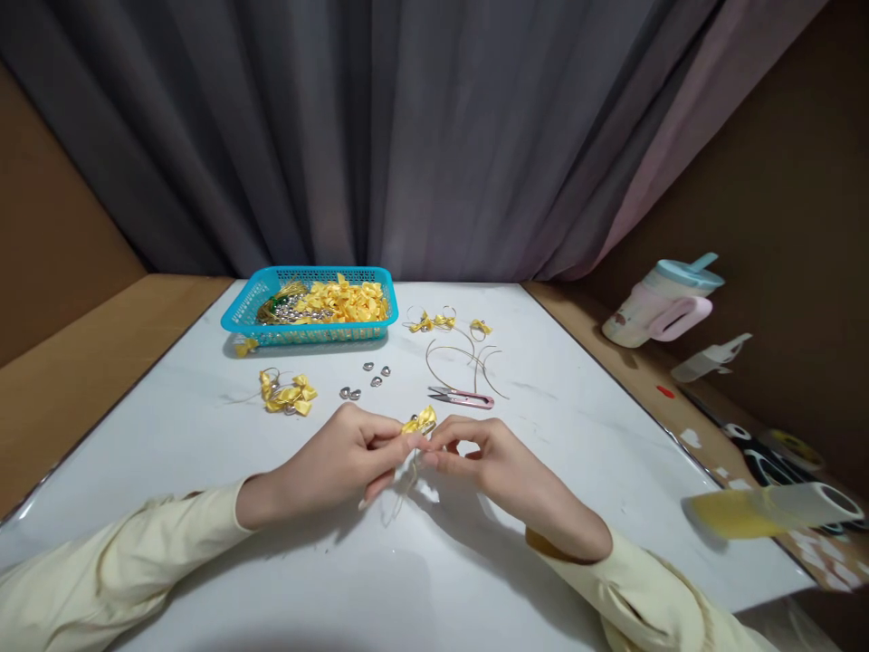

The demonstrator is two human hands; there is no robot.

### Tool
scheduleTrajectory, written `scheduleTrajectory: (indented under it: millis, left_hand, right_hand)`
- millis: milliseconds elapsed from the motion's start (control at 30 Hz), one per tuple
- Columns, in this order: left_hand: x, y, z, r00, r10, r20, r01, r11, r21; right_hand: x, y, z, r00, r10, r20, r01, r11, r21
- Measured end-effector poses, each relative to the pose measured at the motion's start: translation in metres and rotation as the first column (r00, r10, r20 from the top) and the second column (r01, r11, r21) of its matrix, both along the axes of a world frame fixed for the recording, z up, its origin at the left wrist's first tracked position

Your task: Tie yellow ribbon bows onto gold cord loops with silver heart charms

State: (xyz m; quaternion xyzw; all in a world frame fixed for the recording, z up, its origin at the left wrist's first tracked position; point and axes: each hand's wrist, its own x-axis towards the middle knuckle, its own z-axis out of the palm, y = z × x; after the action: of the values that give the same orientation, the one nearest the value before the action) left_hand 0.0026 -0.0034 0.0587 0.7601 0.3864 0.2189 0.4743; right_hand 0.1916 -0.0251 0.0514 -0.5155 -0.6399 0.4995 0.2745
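Observation:
My left hand (380, 448) is closed, thumb and fingers pinching a yellow ribbon bow (421, 419) with a small silver piece on it. Fingertips of my right hand (479, 448) press together at the bow's right side, close to the left thumb. Thin pale cord (405, 498) hangs below the fingers. What exactly sits between the right fingertips is too small to make out. Beyond the hands lie pink thread snips (468, 398) and several silver heart-shaped beads (377, 381). A cluster of yellow bows (291, 395) rests left of the beads.
A blue basket (309, 337) at the back holds yellow bows, silver beads and gold cord. Loose cord lengths (434, 367) and more bows (481, 328) lie behind the snips. On the right are a lidded cup (644, 308), a yellow-filled cylinder (740, 513) and black-handled scissors (767, 466).

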Motion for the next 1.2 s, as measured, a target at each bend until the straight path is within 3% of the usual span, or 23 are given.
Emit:
scheduleTrajectory:
  millis: [133,267,367,467,700,833,1000,1200]
  left_hand:
    - [-0.001,-0.001,0.001,1.0,-0.014,0.013,0.014,0.999,0.033]
    - [-0.002,-0.002,0.0,1.0,-0.03,0.005,0.029,0.995,0.092]
    - [-0.001,-0.003,-0.004,0.998,-0.064,-0.003,0.063,0.98,0.187]
    - [0.0,-0.004,-0.011,0.99,-0.134,-0.04,0.14,0.936,0.323]
    - [-0.002,-0.009,-0.024,0.939,-0.296,-0.175,0.344,0.819,0.459]
    - [-0.001,-0.008,-0.024,0.929,-0.333,-0.16,0.367,0.786,0.497]
    - [0.0,-0.002,-0.022,0.952,-0.303,-0.047,0.283,0.808,0.517]
    - [-0.001,0.0,-0.016,0.977,-0.209,0.036,0.175,0.891,0.419]
  right_hand:
    - [0.008,0.001,0.009,0.992,0.065,-0.109,-0.076,0.993,-0.092]
    - [0.018,0.004,0.016,0.945,0.08,-0.318,-0.15,0.968,-0.202]
    - [0.02,0.005,0.016,0.851,0.099,-0.516,-0.288,0.909,-0.301]
    - [0.016,0.003,0.014,0.788,0.122,-0.603,-0.397,0.85,-0.346]
    - [0.007,0.004,0.005,0.79,0.014,-0.613,-0.368,0.811,-0.456]
    - [0.012,0.011,0.002,0.775,-0.093,-0.625,-0.314,0.802,-0.508]
    - [0.022,0.017,0.003,0.782,-0.172,-0.599,-0.24,0.804,-0.544]
    - [0.027,0.017,0.008,0.807,-0.094,-0.583,-0.286,0.802,-0.525]
